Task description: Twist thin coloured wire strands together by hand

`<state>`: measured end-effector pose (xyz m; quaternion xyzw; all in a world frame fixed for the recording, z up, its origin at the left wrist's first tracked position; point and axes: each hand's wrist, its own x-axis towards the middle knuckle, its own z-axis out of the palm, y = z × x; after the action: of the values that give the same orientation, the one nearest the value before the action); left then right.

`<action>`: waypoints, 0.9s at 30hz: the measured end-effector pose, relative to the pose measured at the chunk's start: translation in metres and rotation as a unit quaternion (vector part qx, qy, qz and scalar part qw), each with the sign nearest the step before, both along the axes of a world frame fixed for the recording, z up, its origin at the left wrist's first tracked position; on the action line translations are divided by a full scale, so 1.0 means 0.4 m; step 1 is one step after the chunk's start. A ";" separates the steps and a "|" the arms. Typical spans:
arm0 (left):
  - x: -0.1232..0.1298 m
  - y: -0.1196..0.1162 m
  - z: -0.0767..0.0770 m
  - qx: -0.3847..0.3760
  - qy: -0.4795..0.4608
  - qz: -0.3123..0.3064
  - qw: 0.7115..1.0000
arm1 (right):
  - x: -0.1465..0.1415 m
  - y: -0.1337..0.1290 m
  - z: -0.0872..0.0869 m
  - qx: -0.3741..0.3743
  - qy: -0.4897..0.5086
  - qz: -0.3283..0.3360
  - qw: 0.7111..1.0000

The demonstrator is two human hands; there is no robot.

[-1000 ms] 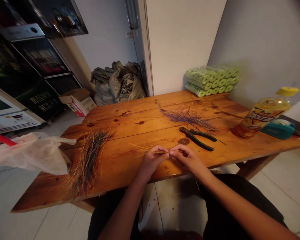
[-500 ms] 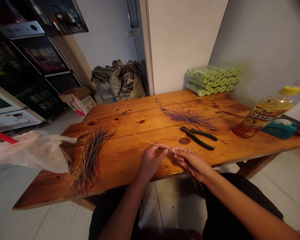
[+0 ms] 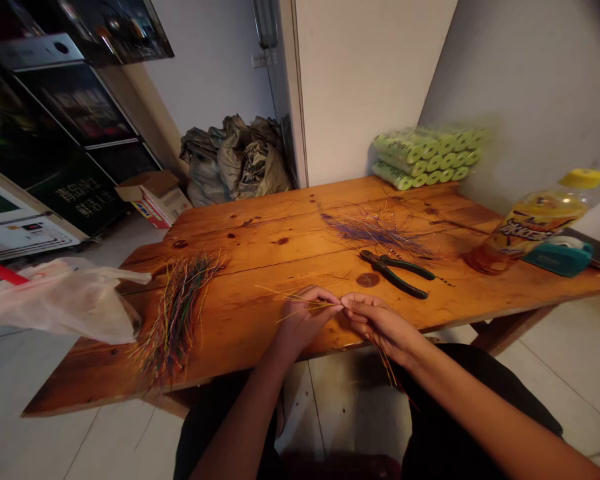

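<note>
Yellow wire strands run through both hands, which pinch them at the fingertips just above the wooden counter. The left hand and right hand nearly touch, with strands trailing past the counter's near edge. Green-handled pliers lie mid-counter, a multicoloured wire bundle toward its left end, purple wires farther back.

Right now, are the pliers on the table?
Yes: the pliers lie on the wooden table, untouched by the left hand and right hand.
</note>
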<state>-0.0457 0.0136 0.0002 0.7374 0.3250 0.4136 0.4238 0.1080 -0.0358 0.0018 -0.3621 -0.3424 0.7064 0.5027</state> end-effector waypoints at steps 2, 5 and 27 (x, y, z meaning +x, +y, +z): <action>0.005 -0.003 -0.001 -0.011 -0.022 0.002 1.000 | -0.002 -0.001 0.003 0.002 -0.002 -0.009 1.000; 0.014 -0.010 -0.002 -0.055 -0.051 0.009 0.997 | -0.005 -0.004 0.007 0.012 -0.016 -0.035 0.999; 0.047 -0.034 0.007 -0.297 -0.220 0.053 0.928 | -0.008 -0.009 0.024 0.047 -0.119 -0.074 0.989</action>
<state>-0.0267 0.0000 0.0030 0.4505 0.3699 0.4718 0.6616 0.1046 -0.0393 0.0112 -0.4437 -0.4045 0.6024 0.5260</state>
